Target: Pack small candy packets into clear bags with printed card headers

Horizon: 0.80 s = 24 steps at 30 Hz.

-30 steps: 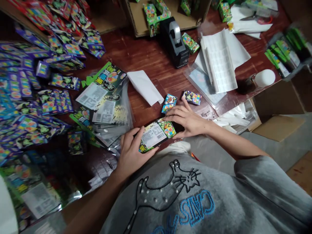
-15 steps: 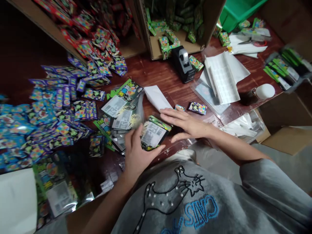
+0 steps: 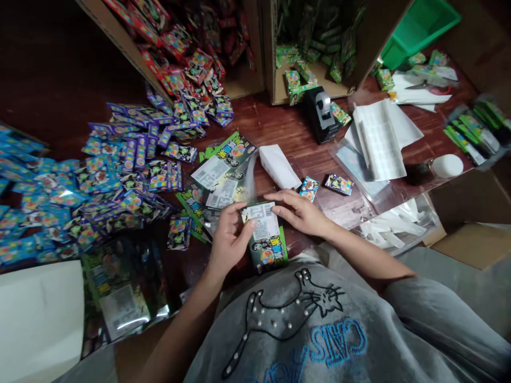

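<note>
Small packing workshop or back-room packing station, by the look of it; not a kitchen or office. Reddish-brown wooden worktop (image 3: 255, 119), crowded. Loose small printed packets in bulk, sorted roughly by colour: blue heap (image 3: 43, 213) at left, purple heap (image 3: 136, 154) beside it. Open cardboard carton of red packets (image 3: 195, 58), another carton of green ones (image 3: 315, 48). Black tape dispenser (image 3: 321, 117) near the cartons. Printed cards with barcode labels (image 3: 223, 173) lie overlapping on the wood; sheets of pale labels or backing paper (image 3: 379, 141) to the right. Scissors (image 3: 419, 86) on white paper, green plastic bin (image 3: 423, 32) behind. White strips (image 3: 393, 226) in a clear-lined box by the worktop edge. Grey floor.
</note>
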Each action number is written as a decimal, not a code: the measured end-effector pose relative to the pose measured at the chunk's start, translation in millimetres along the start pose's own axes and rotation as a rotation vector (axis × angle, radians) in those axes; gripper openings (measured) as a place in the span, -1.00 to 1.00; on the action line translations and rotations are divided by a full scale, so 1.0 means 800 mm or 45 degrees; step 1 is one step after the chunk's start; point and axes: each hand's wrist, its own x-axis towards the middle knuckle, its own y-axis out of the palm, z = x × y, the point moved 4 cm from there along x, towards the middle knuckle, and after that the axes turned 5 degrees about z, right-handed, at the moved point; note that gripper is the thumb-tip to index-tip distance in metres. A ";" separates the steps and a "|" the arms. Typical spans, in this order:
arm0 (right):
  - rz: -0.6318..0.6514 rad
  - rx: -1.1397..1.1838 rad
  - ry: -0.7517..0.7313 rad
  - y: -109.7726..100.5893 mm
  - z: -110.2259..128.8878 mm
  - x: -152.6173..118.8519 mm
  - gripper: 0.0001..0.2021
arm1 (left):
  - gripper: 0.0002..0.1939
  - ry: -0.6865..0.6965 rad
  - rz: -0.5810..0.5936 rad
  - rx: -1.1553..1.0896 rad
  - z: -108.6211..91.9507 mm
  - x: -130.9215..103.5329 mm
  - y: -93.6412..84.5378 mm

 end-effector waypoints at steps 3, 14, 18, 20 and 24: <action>-0.210 0.142 0.133 0.019 -0.008 -0.001 -0.61 | -0.70 -0.007 -0.147 -0.031 0.005 0.004 -0.023; -0.034 0.227 0.102 0.015 0.008 0.027 -0.70 | -0.68 -0.224 -0.097 -0.210 -0.005 0.016 -0.044; 0.083 0.239 0.148 0.011 0.018 0.038 -0.78 | -0.73 -0.234 -0.008 -0.131 -0.026 0.022 -0.047; 0.043 0.270 0.280 0.009 0.018 0.043 -0.73 | -0.73 -0.254 0.008 -0.125 -0.035 0.028 -0.045; 0.019 0.421 0.519 0.007 0.011 0.048 -0.59 | -0.76 -0.263 0.020 -0.021 -0.045 0.038 -0.046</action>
